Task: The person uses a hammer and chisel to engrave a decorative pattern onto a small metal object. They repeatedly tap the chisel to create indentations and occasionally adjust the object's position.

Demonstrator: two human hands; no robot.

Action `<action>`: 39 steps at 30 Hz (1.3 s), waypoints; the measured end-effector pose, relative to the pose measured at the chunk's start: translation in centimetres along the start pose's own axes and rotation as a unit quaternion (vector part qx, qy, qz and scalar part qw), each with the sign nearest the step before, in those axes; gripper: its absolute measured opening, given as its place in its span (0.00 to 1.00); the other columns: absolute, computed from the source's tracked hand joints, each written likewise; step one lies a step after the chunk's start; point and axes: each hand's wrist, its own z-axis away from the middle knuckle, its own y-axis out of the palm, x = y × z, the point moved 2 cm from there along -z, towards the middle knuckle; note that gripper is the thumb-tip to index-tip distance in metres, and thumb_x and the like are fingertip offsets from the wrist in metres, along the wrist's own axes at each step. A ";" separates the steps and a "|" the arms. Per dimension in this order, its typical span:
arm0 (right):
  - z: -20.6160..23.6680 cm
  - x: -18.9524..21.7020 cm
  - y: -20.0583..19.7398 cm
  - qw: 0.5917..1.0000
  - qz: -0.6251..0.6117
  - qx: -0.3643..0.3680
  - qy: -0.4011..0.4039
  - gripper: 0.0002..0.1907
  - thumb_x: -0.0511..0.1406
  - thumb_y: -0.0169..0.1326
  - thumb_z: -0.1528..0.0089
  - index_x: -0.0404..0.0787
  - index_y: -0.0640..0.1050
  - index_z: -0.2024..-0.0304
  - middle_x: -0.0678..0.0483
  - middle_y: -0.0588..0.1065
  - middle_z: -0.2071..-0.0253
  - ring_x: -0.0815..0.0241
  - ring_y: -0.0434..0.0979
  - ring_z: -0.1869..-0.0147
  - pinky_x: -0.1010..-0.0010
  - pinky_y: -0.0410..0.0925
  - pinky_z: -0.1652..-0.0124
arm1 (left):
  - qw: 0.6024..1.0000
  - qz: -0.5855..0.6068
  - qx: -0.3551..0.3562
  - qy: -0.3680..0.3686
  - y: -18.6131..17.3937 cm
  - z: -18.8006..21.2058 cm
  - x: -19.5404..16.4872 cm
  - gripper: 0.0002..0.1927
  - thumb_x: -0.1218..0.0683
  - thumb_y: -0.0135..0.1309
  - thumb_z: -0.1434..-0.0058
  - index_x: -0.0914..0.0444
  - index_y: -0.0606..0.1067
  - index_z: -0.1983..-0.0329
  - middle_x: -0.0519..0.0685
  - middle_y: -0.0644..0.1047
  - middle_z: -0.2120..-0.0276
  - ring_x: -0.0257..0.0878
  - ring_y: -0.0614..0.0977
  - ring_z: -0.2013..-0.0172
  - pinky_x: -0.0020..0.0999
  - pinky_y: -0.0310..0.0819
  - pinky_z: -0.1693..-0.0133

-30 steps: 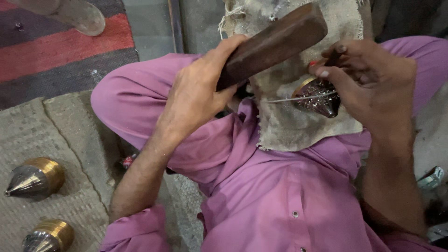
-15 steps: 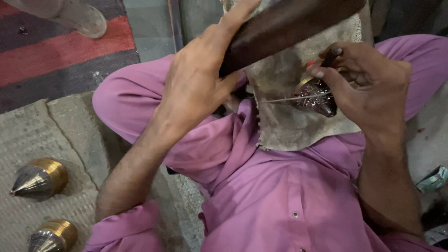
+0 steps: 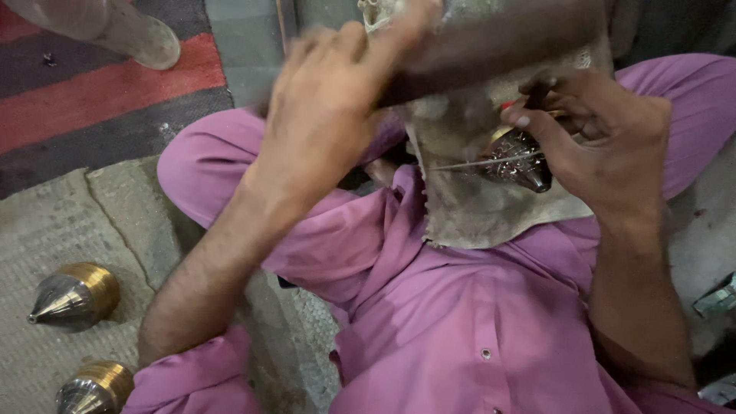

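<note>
While the left hand (image 3: pixel 330 130) grips a blurred dark wooden block (image 3: pixel 491 46) overhead, fingers wrapped round it, the right hand (image 3: pixel 606 146) pinches a shiny, patterned brass-and-steel cone (image 3: pixel 515 159) on the worn cloth (image 3: pixel 475 207) over the lap, thin wire (image 3: pixel 475 163) touching it.

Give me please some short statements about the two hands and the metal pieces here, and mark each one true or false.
1. The left hand grips a dark wooden block. True.
2. The right hand is empty. False: it holds a pointed metal piece against the worn cloth.
3. Two metal cones lie on the mat. True.
4. The person wears green. False: the clothing is pink-purple.
</note>
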 end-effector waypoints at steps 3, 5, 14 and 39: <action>0.1 -0.1 0.0 0.999 -0.024 0.000 0.024 0.10 0.24 0.66 0.34 0.27 0.78 0.53 0.45 0.81 0.60 0.61 0.84 0.56 0.78 0.75 0.61 | 0.997 -0.061 -0.022 0.031 -0.2 -0.3 -0.1 0.35 0.61 0.62 0.36 0.51 0.64 0.28 0.52 0.72 0.60 0.51 0.77 0.56 0.50 0.70 0.44; 0.2 -0.2 0.1 0.998 -0.049 -0.008 0.033 0.09 0.24 0.65 0.32 0.27 0.78 0.52 0.46 0.81 0.59 0.62 0.84 0.55 0.78 0.75 0.59 | 0.988 0.153 -0.025 0.016 -0.1 -0.3 0.1 0.35 0.56 0.63 0.37 0.55 0.61 0.30 0.55 0.73 0.52 0.55 0.76 0.51 0.48 0.70 0.47; 0.0 -0.6 0.1 0.999 -0.008 0.015 0.031 0.08 0.24 0.67 0.30 0.27 0.80 0.51 0.47 0.82 0.61 0.64 0.84 0.60 0.79 0.75 0.64 | 0.989 -0.143 -0.033 0.029 0.9 0.0 0.9 0.33 0.64 0.55 0.34 0.48 0.66 0.28 0.51 0.71 0.59 0.49 0.75 0.54 0.47 0.70 0.43; -0.1 -1.1 -0.5 0.982 -0.177 -0.024 0.062 0.07 0.21 0.60 0.29 0.25 0.75 0.50 0.44 0.80 0.57 0.58 0.84 0.51 0.77 0.78 0.53 | 0.991 0.125 0.028 -0.044 0.2 -0.3 0.8 0.36 0.63 0.59 0.39 0.55 0.62 0.29 0.58 0.80 0.47 0.58 0.82 0.45 0.47 0.78 0.48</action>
